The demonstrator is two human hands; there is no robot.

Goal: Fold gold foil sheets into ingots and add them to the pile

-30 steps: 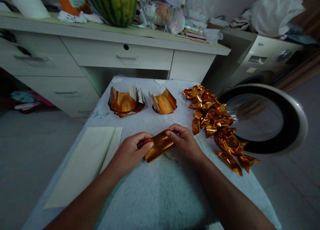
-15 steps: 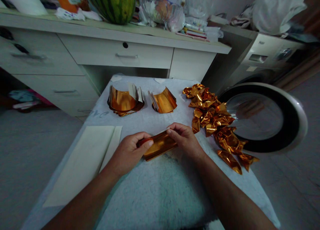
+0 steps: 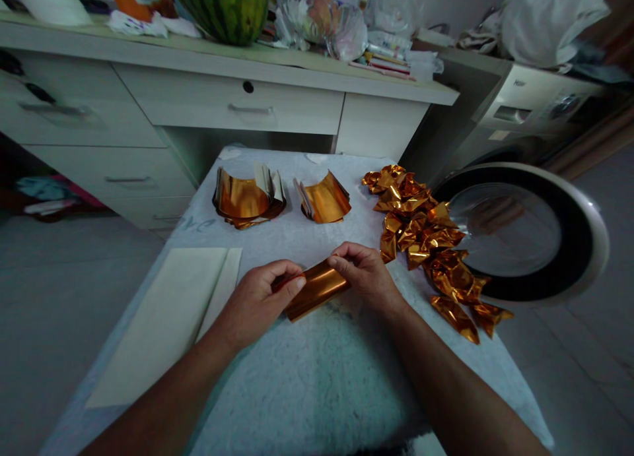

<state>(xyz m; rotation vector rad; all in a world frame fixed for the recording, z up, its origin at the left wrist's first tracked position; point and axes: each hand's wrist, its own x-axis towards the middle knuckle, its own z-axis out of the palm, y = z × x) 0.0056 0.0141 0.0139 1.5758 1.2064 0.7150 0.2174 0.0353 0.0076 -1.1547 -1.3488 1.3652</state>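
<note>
Between my two hands is a sheet of shiny gold foil paper (image 3: 321, 288), slightly curved, just above the cloth-covered table. My left hand (image 3: 267, 297) pinches its left end with thumb and fingers. At the far right corner, my right hand (image 3: 365, 276) grips the sheet, thumb on top. Beyond the hands stand two stacks of curved gold paper, a larger left stack (image 3: 244, 197) and a smaller right stack (image 3: 325, 198). To the right lies a pile of folded gold foil pieces (image 3: 421, 228).
White paper sheets (image 3: 163, 317) lie on the table's left side. An open washing machine door (image 3: 584, 238) juts out beside the table's right edge. Behind is a white counter (image 3: 297, 66) with drawers, bearing a watermelon (image 3: 222, 7) and plastic bags (image 3: 347, 33).
The gold sheet has tilted slightly and looks a little flatter, with its near edge lower. Both hands keep their hold in almost the same place.
</note>
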